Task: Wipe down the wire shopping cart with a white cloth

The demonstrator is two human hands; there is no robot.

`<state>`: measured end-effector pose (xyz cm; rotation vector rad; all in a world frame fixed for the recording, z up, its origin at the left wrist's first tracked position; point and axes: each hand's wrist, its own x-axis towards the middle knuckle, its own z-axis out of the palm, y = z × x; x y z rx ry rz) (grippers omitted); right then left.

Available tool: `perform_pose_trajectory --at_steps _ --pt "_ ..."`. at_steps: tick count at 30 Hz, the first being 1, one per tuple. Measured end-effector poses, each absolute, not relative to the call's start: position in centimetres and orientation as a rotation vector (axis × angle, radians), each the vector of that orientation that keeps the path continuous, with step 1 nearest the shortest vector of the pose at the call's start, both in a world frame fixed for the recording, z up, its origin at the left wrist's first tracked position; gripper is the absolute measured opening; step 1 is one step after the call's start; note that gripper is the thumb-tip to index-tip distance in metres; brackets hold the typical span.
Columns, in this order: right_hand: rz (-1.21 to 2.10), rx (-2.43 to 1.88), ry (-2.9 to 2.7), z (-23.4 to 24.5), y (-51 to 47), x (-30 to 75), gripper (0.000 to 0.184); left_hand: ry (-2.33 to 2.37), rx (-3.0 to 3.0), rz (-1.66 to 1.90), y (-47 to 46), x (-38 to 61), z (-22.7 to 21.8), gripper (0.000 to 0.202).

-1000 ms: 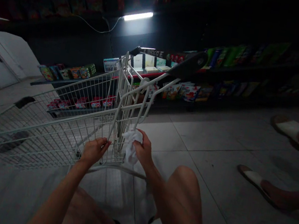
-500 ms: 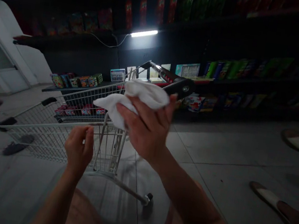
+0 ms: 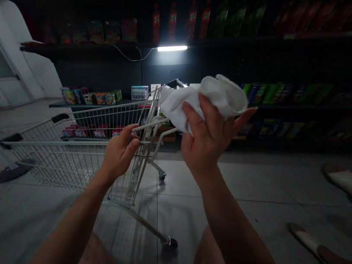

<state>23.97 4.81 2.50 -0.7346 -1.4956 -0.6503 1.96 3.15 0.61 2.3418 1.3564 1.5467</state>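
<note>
A grey wire shopping cart (image 3: 62, 151) stands in front of me, to the left. My left hand (image 3: 120, 152) is closed at its near end, with fingers and thumb around a metal bar of the frame. In my right hand (image 3: 205, 142) is a bunched white cloth (image 3: 180, 102), its fingers spread across it. The cloth is raised at the cart's handle end and covers most of the handle. Whether the cloth presses on the handle cannot be seen.
Dark shelves hold red bottles (image 3: 191, 20), small boxed goods (image 3: 100, 96) and green packs (image 3: 271, 93). A lit tube lamp (image 3: 172, 48) hangs under one shelf. Another person's sandalled foot (image 3: 347, 182) is on the tiled floor at right. A cart wheel (image 3: 171, 242) sits near my legs.
My right hand has moved right and slightly up with the cloth, which now hides the cart's handle. My left hand has moved right and up onto the cart's bar.
</note>
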Motion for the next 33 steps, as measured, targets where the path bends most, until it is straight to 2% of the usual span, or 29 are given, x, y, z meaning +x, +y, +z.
perform_pose_trajectory --at_steps 4,8,13,16,21,26,30,33 --pt "-0.809 -0.615 -1.622 0.5 5.1 22.2 0.030 1.333 2.279 1.753 3.7 3.6 0.9 0.050" --pt "-0.972 -0.424 -1.755 -0.8 6.0 22.3 0.021 1.197 2.461 1.868 4.0 5.7 2.6 0.049" --pt "-0.874 -0.724 -1.530 2.7 7.0 27.2 0.031 1.303 2.483 1.760 4.5 7.5 3.8 0.054" --pt "-0.784 -0.773 -1.534 3.2 7.0 28.0 0.034 1.329 2.456 1.858 5.2 8.1 3.4 0.050" --pt "-0.843 -0.382 -1.707 -1.8 6.6 25.8 0.028 1.152 2.326 2.031 5.7 8.5 3.0 0.042" --pt "-0.579 -0.482 -1.625 -4.7 6.9 26.1 0.034 1.098 2.320 2.033 4.5 8.1 3.1 0.033" --pt "-0.277 -0.616 -1.471 -2.9 7.7 25.6 0.034 1.071 2.335 2.025 3.5 7.4 3.1 0.028" --pt "-0.186 -0.532 -1.591 -1.2 8.4 23.7 0.036 1.063 2.336 2.030 3.0 6.5 2.9 0.026"
